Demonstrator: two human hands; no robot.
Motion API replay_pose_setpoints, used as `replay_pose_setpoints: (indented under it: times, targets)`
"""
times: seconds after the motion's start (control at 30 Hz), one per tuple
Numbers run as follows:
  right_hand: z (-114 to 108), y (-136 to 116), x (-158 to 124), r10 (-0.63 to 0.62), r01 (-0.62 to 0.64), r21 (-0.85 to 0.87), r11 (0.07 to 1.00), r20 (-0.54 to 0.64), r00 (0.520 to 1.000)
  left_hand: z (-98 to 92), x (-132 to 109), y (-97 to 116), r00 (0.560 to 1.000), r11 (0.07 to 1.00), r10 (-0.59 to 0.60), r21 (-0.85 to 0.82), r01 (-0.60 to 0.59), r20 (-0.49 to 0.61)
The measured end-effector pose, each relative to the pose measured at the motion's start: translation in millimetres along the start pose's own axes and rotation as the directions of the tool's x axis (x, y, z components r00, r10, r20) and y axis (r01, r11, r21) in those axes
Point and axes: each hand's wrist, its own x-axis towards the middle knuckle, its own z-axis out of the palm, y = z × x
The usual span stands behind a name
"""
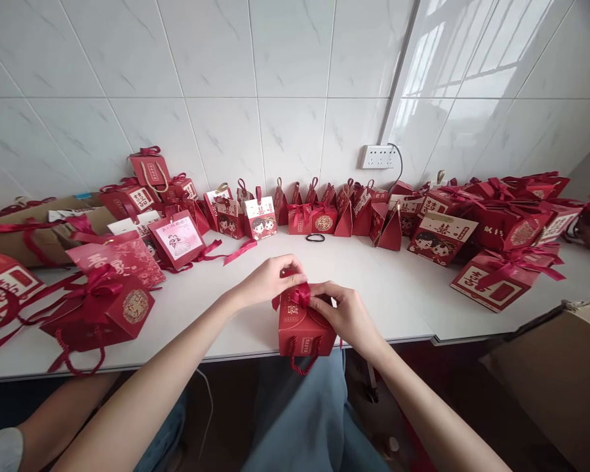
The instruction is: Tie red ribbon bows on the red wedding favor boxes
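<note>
A red gift box with gold lettering and a twisted red cord handle rests at the front edge of the white table, directly before me. On its top is a dark red satin ribbon gathered into a bow. My left hand pinches the ribbon from the far left side. From the right, my right hand closes its thumb and fingers on the same ribbon, close to the knot. The ends of the ribbon are partly hidden by my fingers.
Red gift boxes line the back of the white table. Ribboned boxes stand left, stacked ones right. A black loop lies mid-table. A cardboard box is at lower right. Another person's arm shows at lower left.
</note>
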Motion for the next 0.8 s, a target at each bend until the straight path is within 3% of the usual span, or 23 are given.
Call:
replay_pose_setpoints:
  times: [0.2, 0.43, 0.57, 0.8]
  targets:
    - [2, 6, 0, -0.012, 0.012, 0.008, 1.000, -0.035, 0.999, 13.7, -14, -10, 0.992, 0.996, 0.059, 0.070, -0.052, -0.110]
    - [4, 5, -3, -0.032, 0.029, -0.039, 0.999, -0.071, 0.997, 30.0, -31, -5, 0.940, 0.963, 0.166, 0.255, -0.090, -0.296]
    - [4, 3, -3, -0.019, 0.016, -0.041, 0.999, -0.091, 0.996, 33.2, -36, 0, 0.928, 0.928, 0.206, 0.362, -0.085, -0.311]
    - [4, 1, -4, -0.019, 0.010, -0.063, 0.998, -0.134, 0.991, 38.7, -45, 12, 0.946, 0.950, 0.139, 0.309, -0.044, -0.294]
